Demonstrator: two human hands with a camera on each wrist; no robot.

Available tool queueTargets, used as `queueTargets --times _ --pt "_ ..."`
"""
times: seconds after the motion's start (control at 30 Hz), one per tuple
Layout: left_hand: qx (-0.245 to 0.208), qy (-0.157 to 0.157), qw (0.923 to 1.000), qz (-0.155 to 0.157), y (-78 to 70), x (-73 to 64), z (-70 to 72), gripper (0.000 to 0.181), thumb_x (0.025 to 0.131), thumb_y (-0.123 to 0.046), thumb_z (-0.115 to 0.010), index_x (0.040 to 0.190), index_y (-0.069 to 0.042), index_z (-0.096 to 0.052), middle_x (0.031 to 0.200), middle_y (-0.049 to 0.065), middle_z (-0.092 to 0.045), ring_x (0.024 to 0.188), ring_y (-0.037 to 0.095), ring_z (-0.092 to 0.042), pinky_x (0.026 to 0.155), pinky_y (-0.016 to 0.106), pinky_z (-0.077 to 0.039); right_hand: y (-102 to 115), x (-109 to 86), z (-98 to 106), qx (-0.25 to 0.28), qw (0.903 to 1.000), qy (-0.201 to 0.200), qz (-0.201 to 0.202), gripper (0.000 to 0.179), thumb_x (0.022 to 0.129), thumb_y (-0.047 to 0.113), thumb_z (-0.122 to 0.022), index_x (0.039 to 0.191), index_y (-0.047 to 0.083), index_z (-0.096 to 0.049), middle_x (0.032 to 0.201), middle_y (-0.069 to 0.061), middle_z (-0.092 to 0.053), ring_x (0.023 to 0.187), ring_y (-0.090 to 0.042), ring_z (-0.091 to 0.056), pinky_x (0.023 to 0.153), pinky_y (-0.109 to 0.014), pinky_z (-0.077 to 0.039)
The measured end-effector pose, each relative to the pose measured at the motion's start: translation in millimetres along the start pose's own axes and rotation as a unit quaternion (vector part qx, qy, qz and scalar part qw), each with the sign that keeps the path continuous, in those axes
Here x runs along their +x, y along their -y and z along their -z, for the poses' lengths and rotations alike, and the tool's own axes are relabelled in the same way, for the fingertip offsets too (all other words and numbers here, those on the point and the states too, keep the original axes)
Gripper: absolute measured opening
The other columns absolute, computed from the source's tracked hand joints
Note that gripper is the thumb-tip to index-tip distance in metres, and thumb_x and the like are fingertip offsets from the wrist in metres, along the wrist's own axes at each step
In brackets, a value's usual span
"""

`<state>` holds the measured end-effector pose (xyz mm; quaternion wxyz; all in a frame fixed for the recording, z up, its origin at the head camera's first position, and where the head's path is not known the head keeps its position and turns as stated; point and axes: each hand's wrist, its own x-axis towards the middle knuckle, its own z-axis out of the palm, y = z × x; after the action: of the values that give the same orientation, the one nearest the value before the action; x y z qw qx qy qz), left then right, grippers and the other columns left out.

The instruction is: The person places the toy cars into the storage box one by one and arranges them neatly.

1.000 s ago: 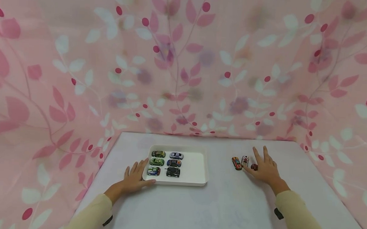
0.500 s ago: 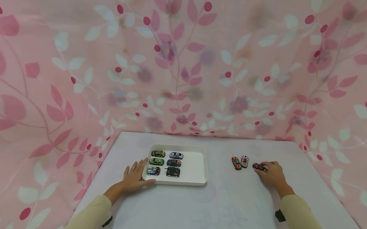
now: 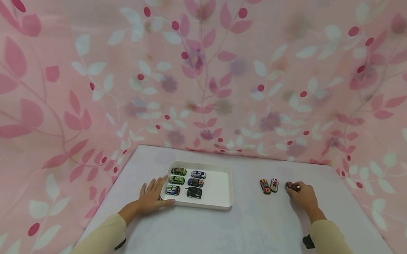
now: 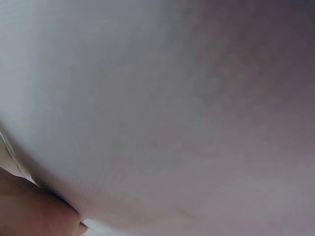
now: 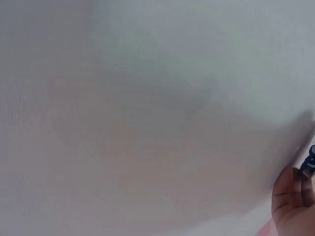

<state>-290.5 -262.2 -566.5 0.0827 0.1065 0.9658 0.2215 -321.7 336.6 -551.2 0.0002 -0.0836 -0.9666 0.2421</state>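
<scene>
My right hand point(image 3: 304, 197) pinches a dark red toy car point(image 3: 291, 186) on the right side of the table; the right wrist view shows part of the car point(image 5: 308, 163) between thumb and fingers. To its left, an orange-red toy car point(image 3: 265, 186) and a white-and-red toy car point(image 3: 274, 185) lie side by side. My left hand point(image 3: 151, 198) rests with spread fingers against the left end of a white tray point(image 3: 217, 205), thumb along its front edge. In the tray, several toy cars stand in two columns, among them a green one point(image 3: 177, 180) and a black one with a barrel point(image 3: 194, 192).
The tray's right part shows bare white bottom. A pale cloth covers the table point(image 3: 239, 234), and pink floral fabric point(image 3: 205, 85) hangs along its back and sides. Light sleeves cover both forearms, with a dark strap piece point(image 3: 308, 242) below the right one.
My right hand has moved from spread fingers over the cars to a grip on the dark red car. The left hand and tray stay put, while the head view has shifted slightly.
</scene>
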Motion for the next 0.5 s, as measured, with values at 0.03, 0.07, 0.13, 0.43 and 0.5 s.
queueTargets --times 0.03,0.07,0.13,0.43,0.5 --pt "0.004 0.003 1.0000 0.002 -0.6 0.8 0.8 0.111 0.080 -0.078 -0.056 0.161 -0.019 -0.007 0.164 0.020 -0.017 0.151 0.046 -0.008 0.115 0.068 0.002 1.4 -0.2 0.9 0.003 1.0000 -0.002 0.003 0.052 0.095 0.033 -0.061 0.123 -0.010 -0.054 0.113 -0.038 -0.055 0.102 -0.047 -0.054 0.084 -0.058 -0.045" --pt "0.003 0.003 1.0000 0.003 -1.4 1.0 1.5 0.111 0.080 -0.077 -0.057 0.161 -0.019 -0.007 0.164 0.020 -0.017 0.151 0.046 -0.008 0.115 0.069 0.002 3.3 -0.3 1.6 0.004 1.0000 -0.004 0.006 0.053 0.095 0.033 -0.061 0.122 -0.012 -0.054 0.113 -0.038 -0.057 0.101 -0.047 -0.055 0.084 -0.058 -0.046" --pt "0.003 0.001 1.0000 0.003 -2.0 1.1 2.1 0.111 0.080 -0.076 -0.058 0.161 -0.018 -0.008 0.164 0.020 -0.018 0.151 0.046 -0.008 0.114 0.069 0.001 8.3 0.3 3.1 0.017 0.9998 0.004 -0.001 0.057 0.096 0.035 -0.061 0.123 -0.014 -0.053 0.114 -0.037 -0.058 0.100 -0.046 -0.057 0.085 -0.058 -0.046" --pt "-0.006 0.001 1.0000 0.005 -3.6 -0.5 -0.8 0.112 0.079 -0.078 -0.058 0.160 -0.019 -0.007 0.163 0.022 -0.016 0.150 0.048 -0.007 0.114 0.069 0.003 33.8 10.7 -0.7 0.066 0.9974 -0.023 0.019 0.055 0.095 0.036 -0.064 0.126 -0.008 -0.057 0.106 -0.029 -0.063 0.087 -0.034 -0.057 0.066 -0.036 -0.046" --pt "-0.008 -0.001 0.9999 0.006 -3.7 -1.3 0.0 0.113 0.079 -0.077 -0.058 0.160 -0.019 -0.007 0.163 0.022 -0.017 0.150 0.048 -0.007 0.114 0.069 0.003 46.8 13.6 -1.4 0.071 0.9958 -0.034 0.046 0.050 0.094 0.033 -0.066 0.125 -0.006 -0.060 0.105 -0.028 -0.064 0.087 -0.033 -0.059 0.064 -0.034 -0.045"
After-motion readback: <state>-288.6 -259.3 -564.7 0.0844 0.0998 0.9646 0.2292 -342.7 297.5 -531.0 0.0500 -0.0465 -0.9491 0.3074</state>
